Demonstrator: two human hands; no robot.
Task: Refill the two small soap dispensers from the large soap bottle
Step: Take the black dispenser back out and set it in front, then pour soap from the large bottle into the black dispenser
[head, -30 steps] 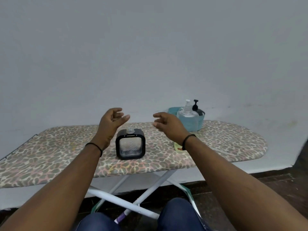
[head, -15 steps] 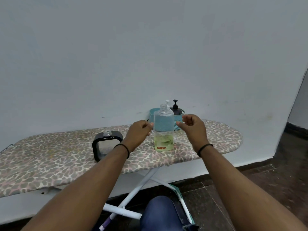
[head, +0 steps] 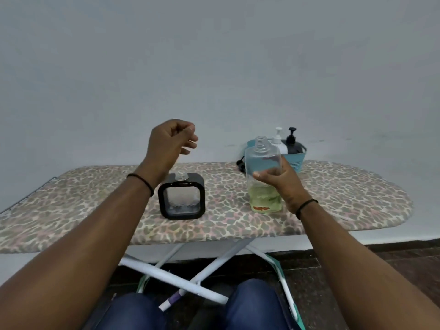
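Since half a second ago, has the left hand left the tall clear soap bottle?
Yes. The left hand has come off the tall clear soap bottle and now hangs above the black square dispenser on the leopard-print ironing board.

clear plastic bottle point(head: 263, 163), patterned cloth board point(head: 333, 198)

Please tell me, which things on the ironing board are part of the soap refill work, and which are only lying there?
Part of the job:
- large soap bottle, cap off, held in the right hand
- black square dispenser, neck open
- left hand, raised, fingers curled, holding nothing I can see

Only lying there:
- blue basket
- white pump bottle and black pump bottle, standing inside it
- small dark thing behind the large bottle, unclear what
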